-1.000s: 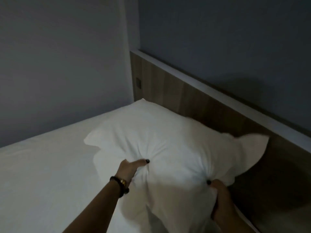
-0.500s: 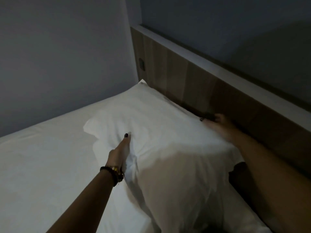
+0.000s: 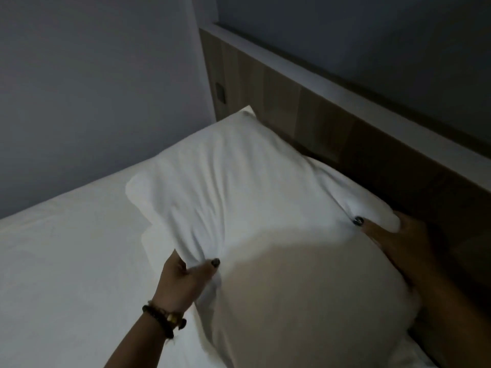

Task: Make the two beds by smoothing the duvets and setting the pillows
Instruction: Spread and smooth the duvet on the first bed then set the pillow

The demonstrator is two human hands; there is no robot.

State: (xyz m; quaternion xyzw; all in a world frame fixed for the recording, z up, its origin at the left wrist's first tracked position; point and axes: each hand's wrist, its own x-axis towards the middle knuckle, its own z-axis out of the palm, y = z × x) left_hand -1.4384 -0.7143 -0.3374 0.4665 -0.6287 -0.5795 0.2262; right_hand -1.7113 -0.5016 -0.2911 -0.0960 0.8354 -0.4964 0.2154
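Note:
A white pillow (image 3: 255,197) lies at the head of the bed, its far corner against the wooden headboard (image 3: 305,102). My left hand (image 3: 183,280) grips a bunch of the pillow's fabric at its near left edge, thumb on top. On the right side, my right hand (image 3: 393,235) holds the pillow's edge next to the headboard, thumb pressed into the fabric. The white bed cover (image 3: 66,261) spreads flat to the left of the pillow. The room is dim.
A grey wall (image 3: 93,102) runs along the bed's far left side and meets the headboard in the corner. A small dark switch plate (image 3: 220,92) sits on the headboard near that corner. A dark gap lies below my right arm.
My left hand has gone from resting on the pillow to gripping its fabric. My right hand has moved from the pillow's top by the headboard to its right edge and taken hold.

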